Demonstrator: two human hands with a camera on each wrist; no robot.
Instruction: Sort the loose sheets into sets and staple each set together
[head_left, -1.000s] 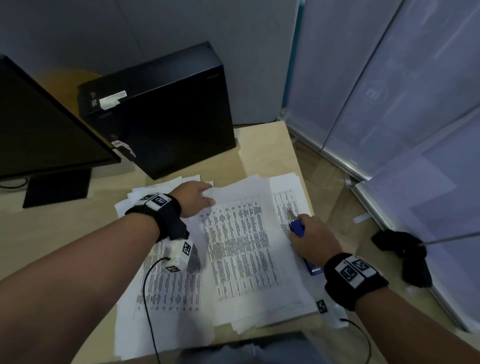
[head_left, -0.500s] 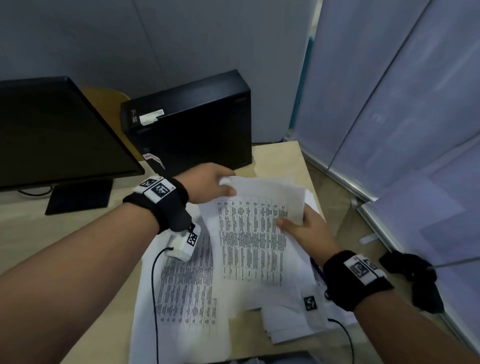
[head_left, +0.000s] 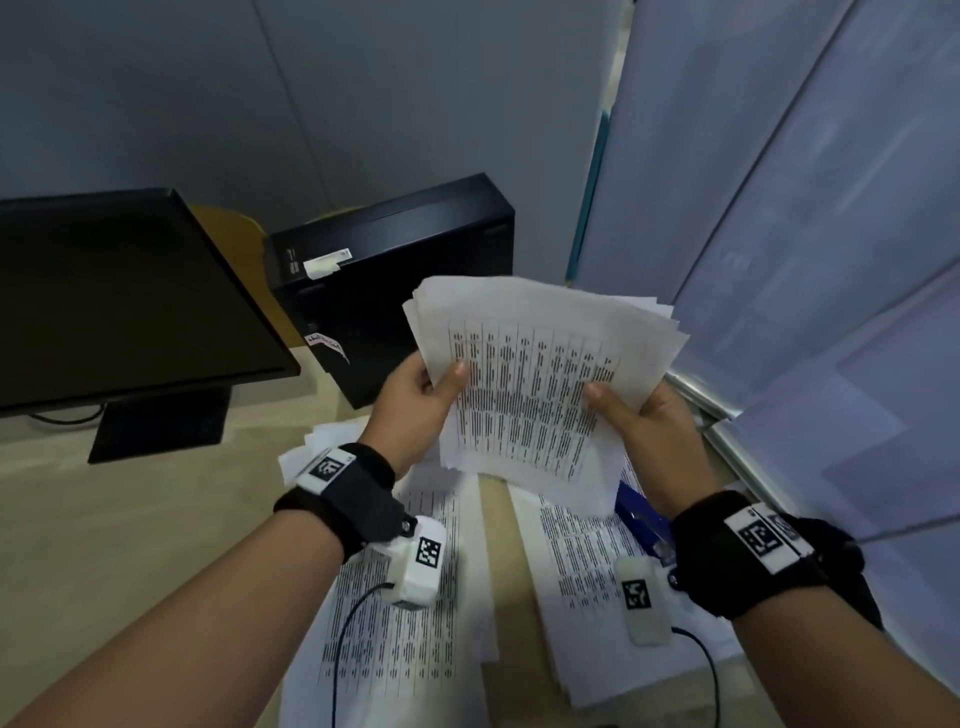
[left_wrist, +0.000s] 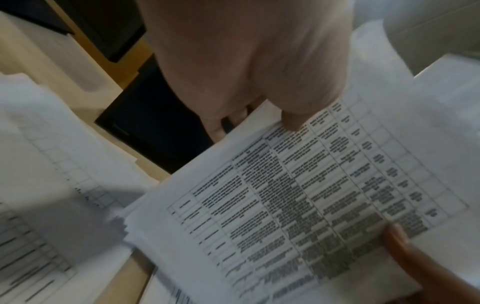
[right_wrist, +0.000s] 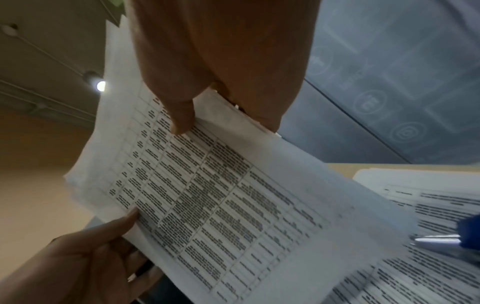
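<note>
Head view shows both hands holding one stack of sheets (head_left: 540, 384) up in the air above the desk (head_left: 130, 545), near its right edge and in front of the black computer case (head_left: 395, 280). The left hand (head_left: 415, 400) pinches the stack's left side, thumb on the printed face and fingers behind; the right hand (head_left: 644, 415) pinches the right side the same way, so each grip is closed on paper, not spread. The stack's edges are fanned and uneven, as the left wrist view also shows at the lower corner. That is the likely trouble: with only two side pinches, loose inner sheets could slide out and drop among the papers on the desk (head_left: 405, 597), mixing a set that is being gathered. Squaring the stack by tapping it down could also catch the blue stapler (head_left: 641, 514), which lies partly under the raised stack near the right edge, and knock it toward that edge. A staple put in while the corners are this ragged would probably miss some pages. Compared with half a second ago, the stack has come well clear of the desk and stands more upright; then it was only just lifting off the pile. A second ago the left hand lay flat on the papers and the right hand was at the stapler.
</note>
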